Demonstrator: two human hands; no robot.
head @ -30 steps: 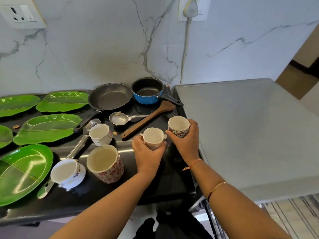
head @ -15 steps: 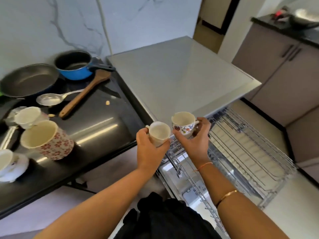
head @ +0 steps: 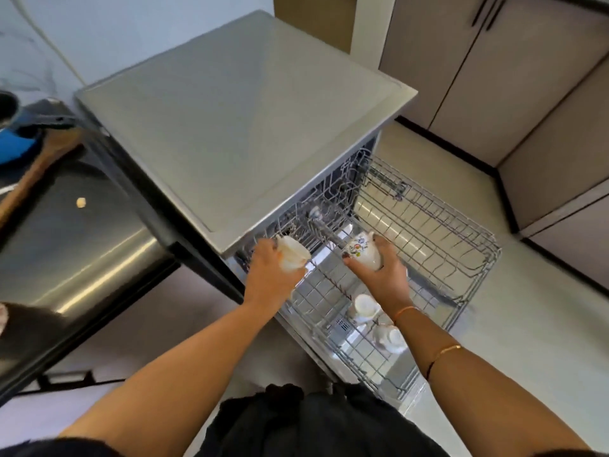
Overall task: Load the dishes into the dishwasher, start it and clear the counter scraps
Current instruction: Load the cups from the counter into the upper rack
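Note:
The grey dishwasher (head: 237,127) stands open with its wire rack (head: 438,232) pulled out over the floor. My left hand (head: 268,275) grips a plain white cup (head: 293,253), tipped on its side over the rack's near left corner. My right hand (head: 384,275) grips a flower-patterned cup (head: 362,250), also tipped, above the middle of the rack. Two white cups (head: 362,306) (head: 390,336) sit in the rack below my right wrist.
The black counter (head: 82,245) lies to the left with a blue saucepan (head: 16,143), a wooden spatula (head: 36,169) and a small food scrap (head: 80,202). Grey cabinets (head: 494,67) stand at the right beyond pale floor.
Both hands have carried the cups from the counter over to the pulled-out rack and tilted them. The view has swung right and down toward the dishwasher.

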